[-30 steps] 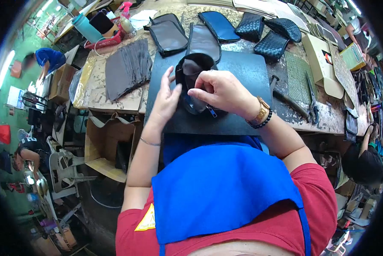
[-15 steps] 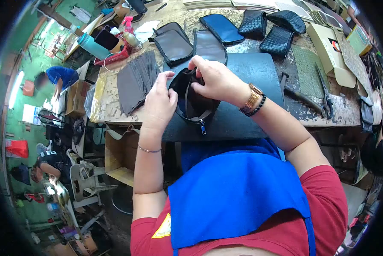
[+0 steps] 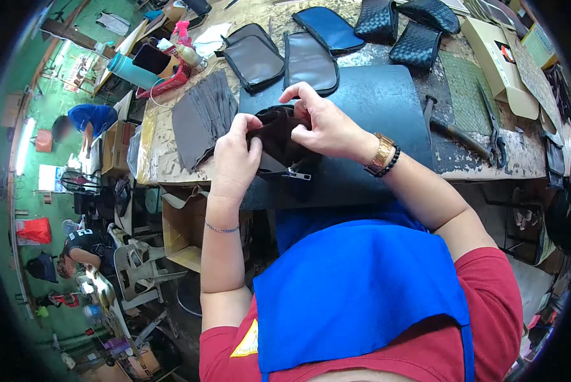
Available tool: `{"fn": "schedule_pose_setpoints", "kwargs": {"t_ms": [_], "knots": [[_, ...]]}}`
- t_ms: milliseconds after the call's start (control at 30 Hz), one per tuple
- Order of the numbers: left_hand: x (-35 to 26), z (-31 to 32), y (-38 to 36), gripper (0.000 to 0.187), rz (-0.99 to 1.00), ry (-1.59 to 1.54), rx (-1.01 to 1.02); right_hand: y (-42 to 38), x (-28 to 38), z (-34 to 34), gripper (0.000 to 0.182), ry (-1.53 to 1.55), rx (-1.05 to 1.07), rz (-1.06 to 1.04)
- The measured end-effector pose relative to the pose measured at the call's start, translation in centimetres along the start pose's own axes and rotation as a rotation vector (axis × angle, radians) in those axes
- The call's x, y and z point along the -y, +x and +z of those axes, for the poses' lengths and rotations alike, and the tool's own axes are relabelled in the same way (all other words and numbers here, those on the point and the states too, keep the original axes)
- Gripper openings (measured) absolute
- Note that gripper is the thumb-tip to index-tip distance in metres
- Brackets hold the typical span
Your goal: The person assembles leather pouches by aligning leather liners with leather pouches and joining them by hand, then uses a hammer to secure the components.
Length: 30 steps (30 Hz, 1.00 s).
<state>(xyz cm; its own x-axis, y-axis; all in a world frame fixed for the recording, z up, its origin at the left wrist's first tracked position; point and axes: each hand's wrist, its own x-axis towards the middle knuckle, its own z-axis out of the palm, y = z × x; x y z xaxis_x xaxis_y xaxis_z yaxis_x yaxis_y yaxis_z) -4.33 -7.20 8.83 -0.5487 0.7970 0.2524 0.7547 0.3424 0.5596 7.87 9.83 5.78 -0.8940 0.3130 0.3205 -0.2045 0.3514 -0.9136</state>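
A dark brown zippered pouch [image 3: 279, 137] is held between my two hands above a black work board [image 3: 374, 102]. Its lining bunches up at the mouth, and a metal zipper pull [image 3: 299, 175] hangs at the near edge. My left hand [image 3: 238, 149] pinches the pouch's left side between thumb and fingers. On the opposite side my right hand [image 3: 327, 127] grips the rim, thumb bent and index finger arched; part of that hold is hidden. Just beyond lie two grey-brown pouches [image 3: 255, 57] [image 3: 311, 63] and a blue one [image 3: 329, 28].
A stack of dark brown pieces [image 3: 203, 118] lies left of the board. Woven black pouches [image 3: 416, 44], a hammer [image 3: 457, 137], scissors [image 3: 492, 127] and a cardboard box [image 3: 499, 67] occupy the right. A turquoise bottle [image 3: 133, 70] stands by a red basket [image 3: 174, 79]. Two people are at far left.
The pouch's mouth, open wide before, is now bunched and folded with lining pushed up. The zipper pull has swung from hanging down to pointing sideways. Both hands stay close to the pouch.
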Motion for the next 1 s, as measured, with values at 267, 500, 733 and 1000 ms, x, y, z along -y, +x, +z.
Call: {"fn": "schedule_pose_setpoints", "kwargs": {"t_ms": [267, 500, 733, 1000], "knots": [[-0.5, 0.0, -0.8, 0.013, 0.042, 0.107, -0.002, 0.3, -0.3, 0.5, 0.020, 0.026, -0.024, -0.005], [0.5, 0.6, -1.1, 0.013, -0.039, 0.013, -0.029, 0.4, -1.4, -0.5, 0.017, -0.242, -0.079, -0.271], [0.7, 0.1, -1.2, 0.006, 0.170, 0.024, -0.071, 0.2, -1.3, -0.3, 0.017, -0.263, -0.133, -0.266], [0.6, 0.6, -1.0, 0.013, 0.068, 0.110, -0.058, 0.3, -2.1, -0.4, 0.018, -0.308, -0.117, -0.294]]}}
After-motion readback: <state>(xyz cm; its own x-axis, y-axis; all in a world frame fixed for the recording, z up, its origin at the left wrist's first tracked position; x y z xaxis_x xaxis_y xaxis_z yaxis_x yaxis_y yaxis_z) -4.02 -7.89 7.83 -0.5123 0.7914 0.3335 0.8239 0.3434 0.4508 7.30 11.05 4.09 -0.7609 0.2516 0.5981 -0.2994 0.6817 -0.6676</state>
